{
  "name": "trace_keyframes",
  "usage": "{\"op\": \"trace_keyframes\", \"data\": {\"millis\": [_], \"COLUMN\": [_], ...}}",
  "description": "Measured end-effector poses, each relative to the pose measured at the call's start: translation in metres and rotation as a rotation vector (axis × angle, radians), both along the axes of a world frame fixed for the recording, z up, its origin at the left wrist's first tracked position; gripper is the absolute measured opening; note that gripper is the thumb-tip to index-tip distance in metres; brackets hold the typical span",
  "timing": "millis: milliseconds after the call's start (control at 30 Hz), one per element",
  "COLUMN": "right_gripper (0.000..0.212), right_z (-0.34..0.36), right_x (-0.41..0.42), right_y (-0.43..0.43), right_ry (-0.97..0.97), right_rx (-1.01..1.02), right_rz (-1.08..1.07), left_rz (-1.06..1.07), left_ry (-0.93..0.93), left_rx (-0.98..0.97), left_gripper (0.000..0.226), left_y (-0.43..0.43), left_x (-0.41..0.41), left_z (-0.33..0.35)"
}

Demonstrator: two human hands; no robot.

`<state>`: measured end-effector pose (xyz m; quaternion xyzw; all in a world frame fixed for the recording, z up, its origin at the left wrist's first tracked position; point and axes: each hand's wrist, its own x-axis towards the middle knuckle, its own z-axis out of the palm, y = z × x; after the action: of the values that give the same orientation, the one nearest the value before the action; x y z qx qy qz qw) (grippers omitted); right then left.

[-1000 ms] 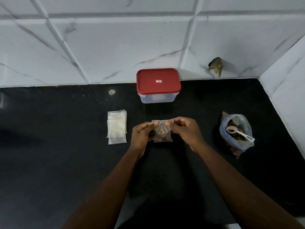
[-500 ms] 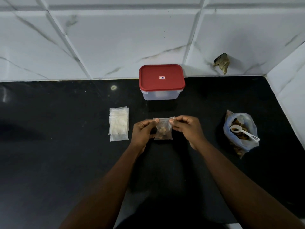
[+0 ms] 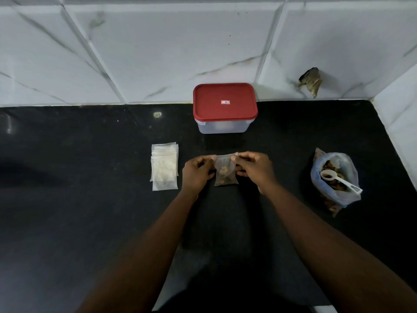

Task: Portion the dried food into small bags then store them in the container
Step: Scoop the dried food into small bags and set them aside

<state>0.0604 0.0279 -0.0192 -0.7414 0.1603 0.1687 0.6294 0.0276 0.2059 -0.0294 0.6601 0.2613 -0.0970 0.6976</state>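
Two hands: left hand and right hand each pinch a top corner of one small clear plastic bag holding brown dried food, above the black counter. One clear plastic container with a red lid stands closed beyond; one stack of empty clear bags lies left; one larger open bag of dried food, carrying one white plastic scoop, sits right.

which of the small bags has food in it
The small bag pinched between left hand and right hand, brown pieces inside; the stacked bags beside it look empty.
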Motion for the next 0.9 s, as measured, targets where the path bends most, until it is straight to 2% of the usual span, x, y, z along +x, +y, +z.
{"op": "trace_keyframes", "data": {"millis": [300,433,567,733,900], "right_gripper": [0.014,0.02,0.013,0.01,0.012], "right_z": [-0.003,0.001,0.01,0.016,0.021], "right_x": [0.006,0.001,-0.008,-0.024,-0.036], "right_y": [0.004,0.001,0.005,0.025,0.061], "right_ry": [0.034,-0.075,-0.174,-0.231,-0.179], "right_rx": [-0.077,-0.203,-0.272,-0.314,-0.261], "right_rz": [0.014,-0.017,0.015,0.115,0.264], "left_rz": [-0.043,-0.098,-0.123,-0.055,0.05], "left_ry": [-0.02,-0.072,-0.094,-0.136,-0.122], "left_rx": [0.155,0.273,0.358,0.523,0.684], "left_gripper": [0.017,0.025,0.023,0.02,0.029], "left_y": [0.007,0.012,0.017,0.03,0.057], "left_x": [0.006,0.002,-0.006,-0.022,-0.04], "left_z": [0.001,0.007,0.011,0.018,0.022]}}
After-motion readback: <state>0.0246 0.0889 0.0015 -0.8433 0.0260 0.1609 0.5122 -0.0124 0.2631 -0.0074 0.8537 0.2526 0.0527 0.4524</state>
